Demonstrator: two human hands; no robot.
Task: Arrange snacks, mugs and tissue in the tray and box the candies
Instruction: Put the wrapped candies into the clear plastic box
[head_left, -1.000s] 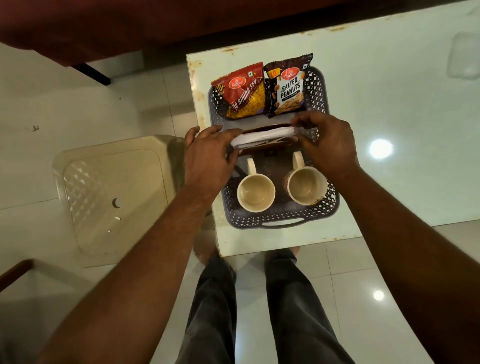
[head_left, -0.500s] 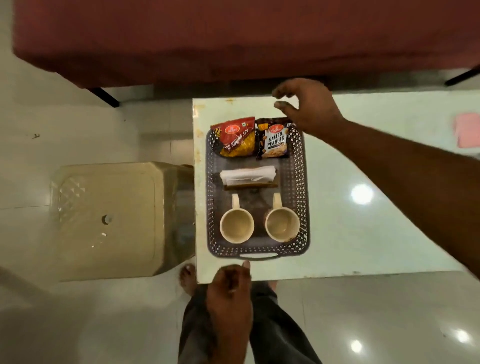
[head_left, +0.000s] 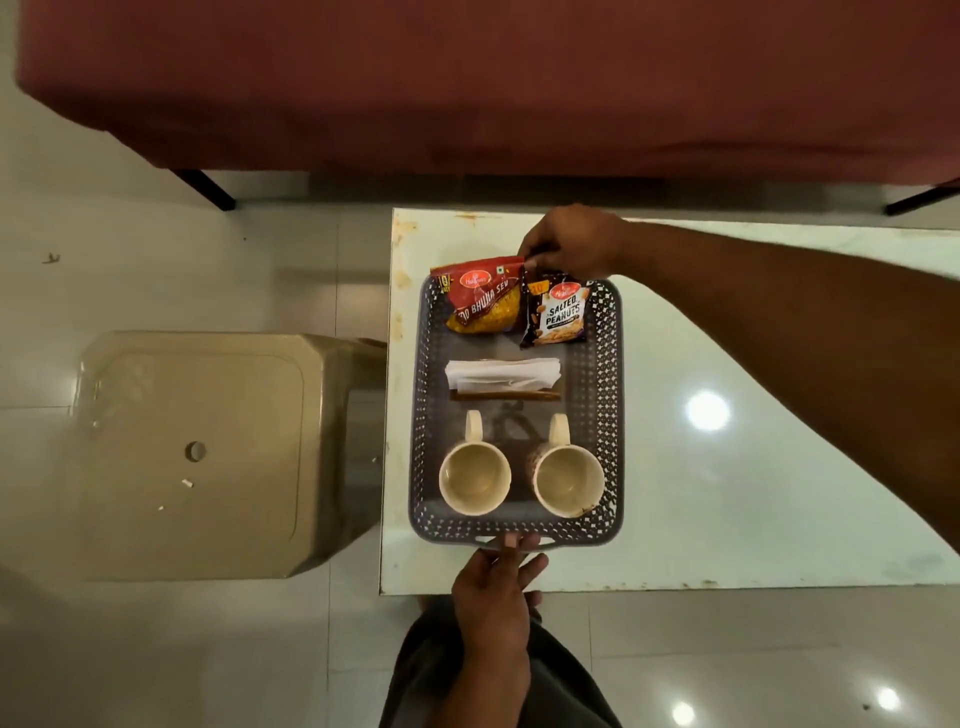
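A dark grey perforated tray (head_left: 609, 415) lies at the left end of a white table (head_left: 727, 493). At its far end lean a red snack packet (head_left: 483, 296) and a salted peanuts packet (head_left: 558, 314). A white tissue stack (head_left: 501, 374) in a brown holder sits across the middle. Two cream mugs (head_left: 475, 478) (head_left: 569, 480) stand upright at the near end, handles pointing away. My left hand (head_left: 493, 587) grips the near handle, thumb on the rim. My right hand (head_left: 576, 241) is curled at the far rim behind the packets, fingertips hidden.
A beige plastic stool (head_left: 197, 452) stands close against the table's left edge. Dark red furniture (head_left: 493, 88) on black legs runs along the back. My legs are under the table's near edge, on a glossy tiled floor.
Both hands left the tissue stack. The left hand rose to the tray's near handle. The right hand dropped from above the far end and curled at the far rim.
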